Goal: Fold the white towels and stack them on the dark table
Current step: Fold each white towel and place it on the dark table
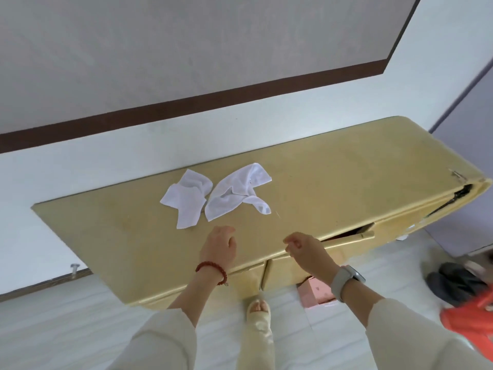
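Two crumpled white towels lie side by side on a gold-coloured table [333, 166] against the wall: a left towel [186, 198] and a right towel [237, 190]. Both my hands hover over the table's near part, just short of the towels. My left hand [218, 247], with a red bead bracelet at the wrist, has loosely curled fingers and holds nothing. My right hand [304, 249], with a white watch on the wrist, also has loosely curled fingers and is empty. Neither hand touches a towel.
The table has drawers along its front, one drawer [346, 236] slightly ajar at the right. A pink box [316, 292] sits on the floor under it. Dark shoes [453, 284] and an orange item [472, 324] lie at the right. My foot [260, 313] stands by the table.
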A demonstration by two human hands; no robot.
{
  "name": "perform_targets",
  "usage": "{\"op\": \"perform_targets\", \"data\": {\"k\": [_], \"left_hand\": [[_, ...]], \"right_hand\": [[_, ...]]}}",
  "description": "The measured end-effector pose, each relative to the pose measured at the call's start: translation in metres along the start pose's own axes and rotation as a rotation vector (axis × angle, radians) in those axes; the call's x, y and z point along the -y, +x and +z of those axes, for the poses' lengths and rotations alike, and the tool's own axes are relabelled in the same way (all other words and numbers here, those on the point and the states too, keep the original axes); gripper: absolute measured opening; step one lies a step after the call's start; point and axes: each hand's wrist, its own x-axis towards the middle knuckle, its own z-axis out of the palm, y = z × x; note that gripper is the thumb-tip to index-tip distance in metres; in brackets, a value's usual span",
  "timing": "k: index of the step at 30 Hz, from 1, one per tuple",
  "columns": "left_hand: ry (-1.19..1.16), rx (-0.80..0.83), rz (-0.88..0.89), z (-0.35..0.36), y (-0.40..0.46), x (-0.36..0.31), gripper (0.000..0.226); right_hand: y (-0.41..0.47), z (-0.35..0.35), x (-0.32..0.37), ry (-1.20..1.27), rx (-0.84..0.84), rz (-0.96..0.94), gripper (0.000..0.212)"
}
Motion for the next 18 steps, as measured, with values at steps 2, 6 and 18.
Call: {"op": "perform_targets", "data": {"k": [2,6,18], "left_hand": [[0.053,0.014,0.047,0.002,0.049,-0.001,0.034],[0.200,0.065,0.147,0.009,0.134,-0.004,0.038],[0.063,0.102,0.203,0.032,0.198,0.015,0.018]], "right_hand": [[0.043,-0.001,0.004,-0.007,-0.006,0.017,0.024],[0.122,0.002,0.010,-0.090,0.004,0.045,0.028],[0.260,0.026,0.009,-0.582,-0.037,-0.257,0.021]]}}
